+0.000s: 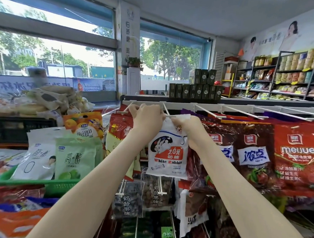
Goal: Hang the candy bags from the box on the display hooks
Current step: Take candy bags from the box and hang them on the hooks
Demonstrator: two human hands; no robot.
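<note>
A white White Rabbit candy bag [167,153] hangs between my two raised hands at the top row of the display rack. My left hand [148,116] pinches its top left corner and my right hand [186,125] pinches the top right edge. The bag's top sits at the tip of a white display hook [168,114] that sticks out toward me; whether the hole is over the hook is hidden by my fingers. The source box is not in view.
More white hooks [242,112] run along the rail to the right above red candy bags [296,156]. Dark snack bags [128,200] hang on lower hooks. A green basket [36,183] with pale bags stands at the left. Store shelves [285,77] line the far wall.
</note>
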